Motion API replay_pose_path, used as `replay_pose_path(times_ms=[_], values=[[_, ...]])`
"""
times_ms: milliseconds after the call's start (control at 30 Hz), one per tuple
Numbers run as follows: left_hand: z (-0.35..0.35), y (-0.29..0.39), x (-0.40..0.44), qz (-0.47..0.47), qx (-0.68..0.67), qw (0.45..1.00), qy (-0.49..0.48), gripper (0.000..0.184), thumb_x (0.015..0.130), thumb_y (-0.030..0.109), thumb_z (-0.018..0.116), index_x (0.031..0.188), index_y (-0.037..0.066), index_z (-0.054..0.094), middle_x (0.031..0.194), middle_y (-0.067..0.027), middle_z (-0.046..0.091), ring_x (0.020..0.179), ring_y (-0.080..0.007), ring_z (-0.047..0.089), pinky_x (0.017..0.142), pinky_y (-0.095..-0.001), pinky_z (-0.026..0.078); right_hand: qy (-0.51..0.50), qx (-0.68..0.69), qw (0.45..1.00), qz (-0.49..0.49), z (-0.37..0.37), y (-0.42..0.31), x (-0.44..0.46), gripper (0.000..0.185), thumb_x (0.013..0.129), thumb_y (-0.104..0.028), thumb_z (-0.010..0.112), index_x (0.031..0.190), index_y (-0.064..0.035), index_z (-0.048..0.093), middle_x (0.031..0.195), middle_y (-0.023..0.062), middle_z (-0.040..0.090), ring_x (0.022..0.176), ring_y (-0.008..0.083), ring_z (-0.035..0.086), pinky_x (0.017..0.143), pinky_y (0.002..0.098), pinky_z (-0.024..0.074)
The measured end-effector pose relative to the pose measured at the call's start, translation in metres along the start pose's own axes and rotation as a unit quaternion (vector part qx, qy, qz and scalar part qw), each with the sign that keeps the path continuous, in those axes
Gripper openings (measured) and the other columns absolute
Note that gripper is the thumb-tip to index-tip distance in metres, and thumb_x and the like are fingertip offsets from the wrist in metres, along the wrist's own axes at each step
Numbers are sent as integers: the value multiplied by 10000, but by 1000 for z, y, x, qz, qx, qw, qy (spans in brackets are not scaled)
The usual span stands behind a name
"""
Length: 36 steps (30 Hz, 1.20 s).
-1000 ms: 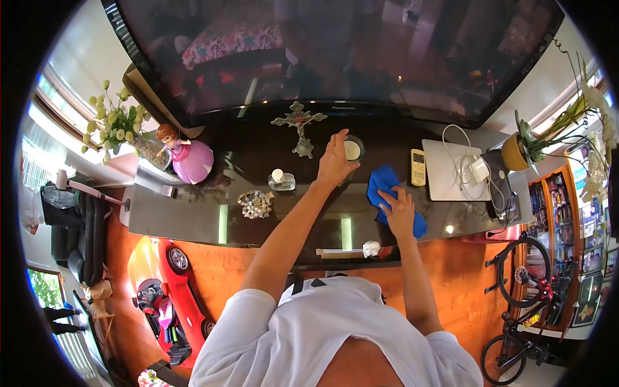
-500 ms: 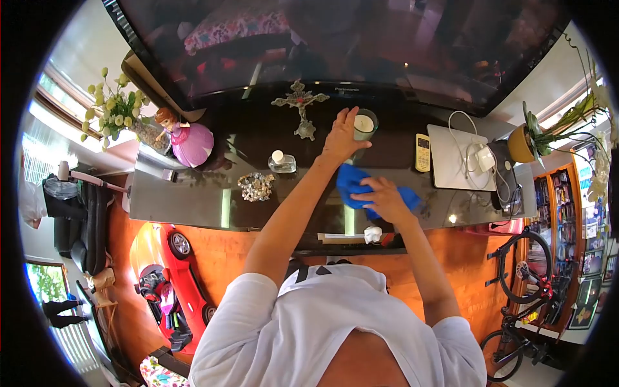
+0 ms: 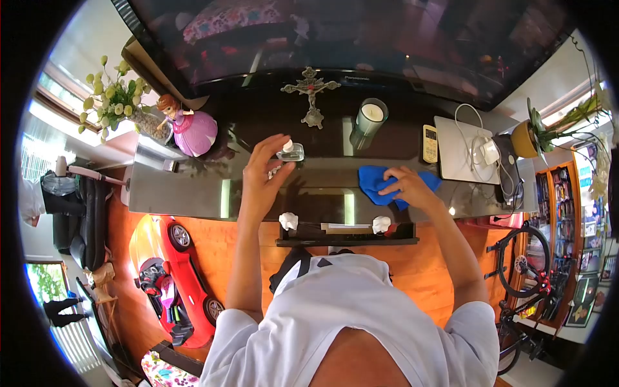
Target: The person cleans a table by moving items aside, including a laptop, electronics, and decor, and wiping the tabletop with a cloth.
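Note:
My left hand (image 3: 263, 177) reaches over the left half of the dark glossy cabinet top (image 3: 193, 193), thumb and fingers apart. Its fingertips are beside a small clear bottle (image 3: 293, 153) with a white cap; whether they touch it I cannot tell. Behind that hand, a sparkly beaded object (image 3: 273, 172) is mostly hidden. On the right, my right hand (image 3: 411, 188) grips a blue cloth (image 3: 374, 182) lying on the surface. A candle in a glass (image 3: 371, 115) stands upright farther back, between the hands, touched by neither.
A crucifix (image 3: 311, 97) stands before the large television (image 3: 361, 39). To the left are a doll (image 3: 193, 132) and a flower vase (image 3: 151, 122). A remote (image 3: 430, 143), a laptop (image 3: 456, 158) with a white charger, and a potted plant (image 3: 523, 138) are at right. Below, a drawer (image 3: 348, 242) sticks out.
My left hand has left the candle glass and moved left to the bottle. My right hand and the blue cloth have shifted right. More of the open drawer shows.

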<state>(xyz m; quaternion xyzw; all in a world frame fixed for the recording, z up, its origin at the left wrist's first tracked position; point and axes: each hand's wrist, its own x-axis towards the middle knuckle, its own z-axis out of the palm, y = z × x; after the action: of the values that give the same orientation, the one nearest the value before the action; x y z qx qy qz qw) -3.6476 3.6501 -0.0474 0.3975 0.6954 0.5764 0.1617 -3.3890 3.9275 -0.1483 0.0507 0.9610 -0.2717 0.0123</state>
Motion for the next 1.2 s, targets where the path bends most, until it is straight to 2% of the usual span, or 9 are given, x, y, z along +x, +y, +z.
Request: replay_pose_path(times_ms=[133, 233, 400, 633, 800, 933, 1033, 1100, 1200], values=[[-10, -7, -9, -2, -93, 996, 7, 400, 857, -8, 650, 1247, 51, 583, 1316, -76, 524, 1160, -183, 554, 910, -307, 499, 1, -34, 997, -73, 44, -63, 60, 400, 656, -57, 750, 974, -300, 762, 1161, -24, 581, 1034, 258, 521, 943, 431, 427], [-12, 10, -4, 23, -97, 995, -24, 361, 849, -35, 642, 1200, 41, 608, 1290, -86, 548, 1125, -181, 579, 896, -295, 508, -24, -46, 998, -34, 47, -88, 73, 403, 663, -58, 749, 993, -289, 760, 1167, -11, 588, 1019, 270, 524, 948, 424, 436], [-43, 13, -22, 38, -115, 991, -63, 333, 852, -43, 633, 1176, 29, 613, 1286, -86, 554, 1114, -178, 583, 897, -292, 500, 134, -44, 983, 113, 32, -26, 16, 455, 646, -29, 761, 1041, -256, 751, 1166, 50, 594, 1044, 281, 545, 960, 388, 454], [-60, -15, -53, -26, -182, 972, -146, 319, 885, -23, 616, 1202, 17, 602, 1255, -84, 569, 1117, -193, 586, 916, -298, 484, 319, -22, 921, 222, -10, -83, -19, 473, 642, -3, 765, 1079, -182, 735, 1176, 96, 588, 1111, 304, 553, 978, 382, 457], [-64, -1, -77, -21, -163, 966, -201, 334, 889, -39, 605, 1219, 11, 590, 1246, -73, 556, 1078, -162, 593, 898, -276, 481, 318, -96, 925, 184, -10, -172, 12, 493, 626, -13, 769, 1070, -224, 738, 1141, 58, 589, 1015, 294, 550, 933, 392, 479], [-76, 31, -106, -3, -133, 963, -236, 300, 887, -18, 632, 1186, -16, 602, 1155, -92, 583, 963, -151, 624, 819, -266, 509, 325, 9, 945, 39, 14, -276, 75, 471, 627, -48, 776, 1060, -230, 743, 1137, 56, 591, 1018, 291, 557, 919, 391, 484], [-81, 61, -138, 30, -177, 950, -258, 300, 846, 24, 681, 1144, 28, 647, 999, -95, 656, 836, -156, 649, 713, -276, 530, 303, 125, 945, -1, 43, -314, 141, 419, 774, -214, 720, 1192, -209, 684, 1252, 144, 539, 1165, 324, 517, 984, 396, 428], [-75, 85, -161, 69, -180, 952, -236, 298, 832, 33, 698, 1126, 12, 652, 936, -96, 662, 803, -157, 648, 674, -268, 517, 246, 195, 949, 22, 56, -337, 166, 577, 770, -307, 737, 1321, -224, 585, 1365, 210, 434, 1171, 397, 480, 1020, 429, 389], [-51, 112, -205, 123, -181, 944, -249, 280, 818, -6, 691, 1094, -27, 652, 962, -115, 654, 821, -184, 650, 686, -282, 525, 330, 101, 938, -26, 77, -348, 125, 575, 761, -348, 741, 1297, -204, 591, 1372, 176, 431, 1147, 370, 492, 936, 496, 417]])
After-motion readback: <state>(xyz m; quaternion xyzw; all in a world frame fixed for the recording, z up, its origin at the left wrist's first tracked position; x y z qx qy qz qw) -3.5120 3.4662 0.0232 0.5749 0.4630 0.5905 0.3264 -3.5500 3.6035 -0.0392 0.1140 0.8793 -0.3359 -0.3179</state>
